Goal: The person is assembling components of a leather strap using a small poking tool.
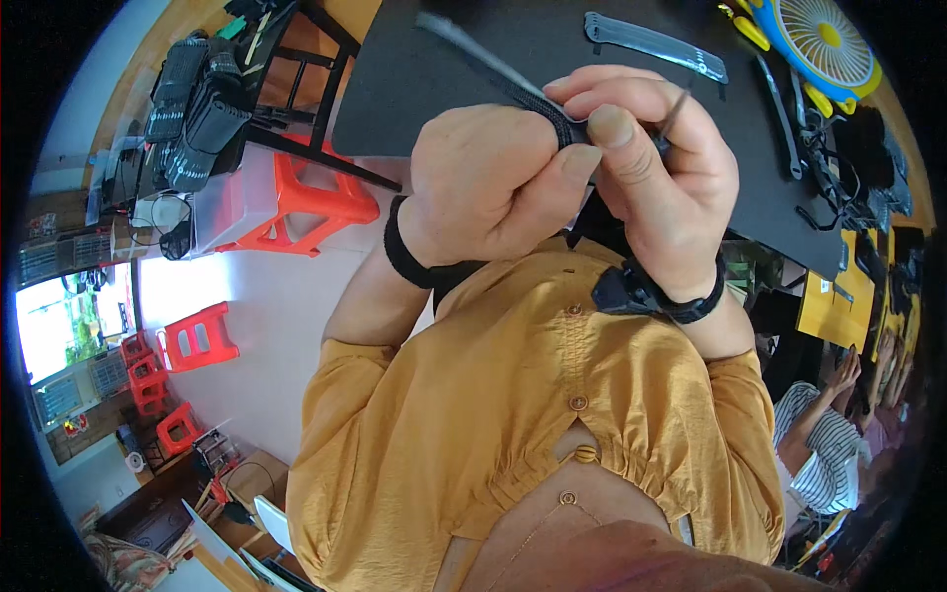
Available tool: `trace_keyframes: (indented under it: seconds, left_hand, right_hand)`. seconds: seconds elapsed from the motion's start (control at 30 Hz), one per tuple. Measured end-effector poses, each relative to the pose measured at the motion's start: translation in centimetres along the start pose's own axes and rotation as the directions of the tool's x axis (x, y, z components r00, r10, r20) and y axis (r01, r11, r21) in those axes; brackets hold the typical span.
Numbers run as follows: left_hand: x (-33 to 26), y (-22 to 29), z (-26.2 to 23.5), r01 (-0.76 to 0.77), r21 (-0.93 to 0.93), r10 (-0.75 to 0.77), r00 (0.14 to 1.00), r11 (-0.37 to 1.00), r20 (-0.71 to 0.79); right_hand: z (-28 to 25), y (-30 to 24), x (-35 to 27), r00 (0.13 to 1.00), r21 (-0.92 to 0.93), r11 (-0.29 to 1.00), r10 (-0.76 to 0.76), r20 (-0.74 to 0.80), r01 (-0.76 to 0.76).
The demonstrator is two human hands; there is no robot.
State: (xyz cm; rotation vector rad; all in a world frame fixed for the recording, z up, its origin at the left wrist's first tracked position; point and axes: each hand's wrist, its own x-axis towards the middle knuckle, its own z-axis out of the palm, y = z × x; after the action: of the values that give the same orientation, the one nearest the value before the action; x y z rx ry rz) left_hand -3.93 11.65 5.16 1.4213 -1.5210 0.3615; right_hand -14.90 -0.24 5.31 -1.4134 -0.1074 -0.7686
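A dark woven strap [528, 96] runs between my two hands above the black table, its loose end pointing to the far left and slightly blurred. My left hand [493, 183] is closed in a fist around the strap, thumb pressed against the index finger. Thumb and fingertips of my right hand [666, 163] pinch the strap close beside the left thumb. From the right fingers a thin dark piece [677, 113] sticks up, too blurred to name. Beyond my hands, a flat strip in clear wrapping [656, 47] lies on the table [414, 94].
A blue and yellow fan [827, 39] stands at the far right, near a long slim dark tool [779, 116] and tangled black straps [834, 163]. Bundled dark packs [197, 109] sit at the left by a red stool [321, 202]. Another person's hand [843, 373] shows at right.
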Motion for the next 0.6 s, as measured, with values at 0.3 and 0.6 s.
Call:
trace_keyframes:
  seconds: [0.3,0.6]
  left_hand:
    - [-5.7,-2.5,4.5,0.664,-0.592,-0.724,0.664,0.457,0.185]
    - [-9.4,-2.8,4.8,0.624,-0.584,-0.722,0.686,0.518,0.093]
  right_hand:
    - [-0.7,7.5,-1.8,0.963,-0.614,0.766,-0.266,-0.034,0.190]
    - [-0.2,10.0,-1.3,0.992,-0.477,0.872,0.068,-0.107,-0.112]
